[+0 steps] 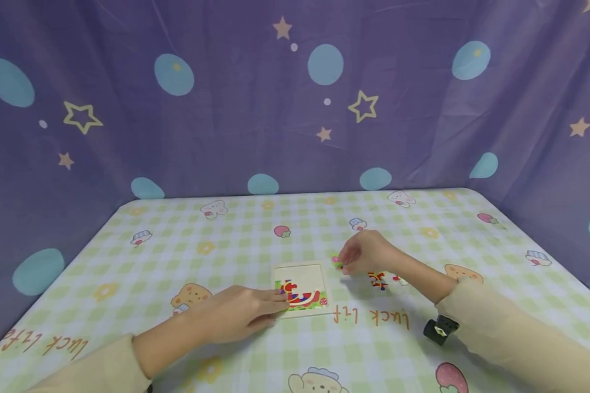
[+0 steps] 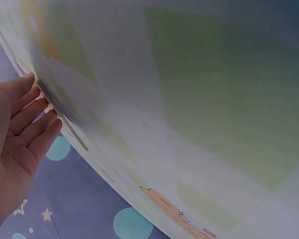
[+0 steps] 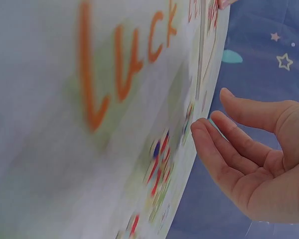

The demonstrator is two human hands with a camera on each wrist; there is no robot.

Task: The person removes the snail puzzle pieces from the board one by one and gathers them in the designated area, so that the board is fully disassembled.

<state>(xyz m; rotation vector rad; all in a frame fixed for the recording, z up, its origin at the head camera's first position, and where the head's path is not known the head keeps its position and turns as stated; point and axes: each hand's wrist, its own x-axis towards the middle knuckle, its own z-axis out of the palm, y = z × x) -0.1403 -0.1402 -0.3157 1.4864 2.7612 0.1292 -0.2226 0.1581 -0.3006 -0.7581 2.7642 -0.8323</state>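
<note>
A light wooden puzzle board (image 1: 299, 268) lies mid-table, its lower half filled with red, green, blue and white pieces (image 1: 302, 297). My left hand (image 1: 241, 312) rests at the board's left side with fairly straight fingers, the fingertips over the fitted pieces. In the left wrist view, the left hand (image 2: 22, 124) reaches the edge of the board (image 2: 65, 119). My right hand (image 1: 371, 254) is just right of the board, fingertips beside a small green and pink puzzle piece (image 1: 336, 261). The right wrist view shows a gap between thumb and fingers of the right hand (image 3: 254, 159), the piece (image 3: 188, 118) beyond them.
More loose puzzle pieces (image 1: 377, 280) lie under and beside the right forearm. A checked tablecloth (image 1: 246, 240) printed with cartoons and lettering covers the table. Behind it hangs a purple curtain (image 1: 255, 136) with stars and dots. A black device (image 1: 441, 329) is strapped to the right wrist.
</note>
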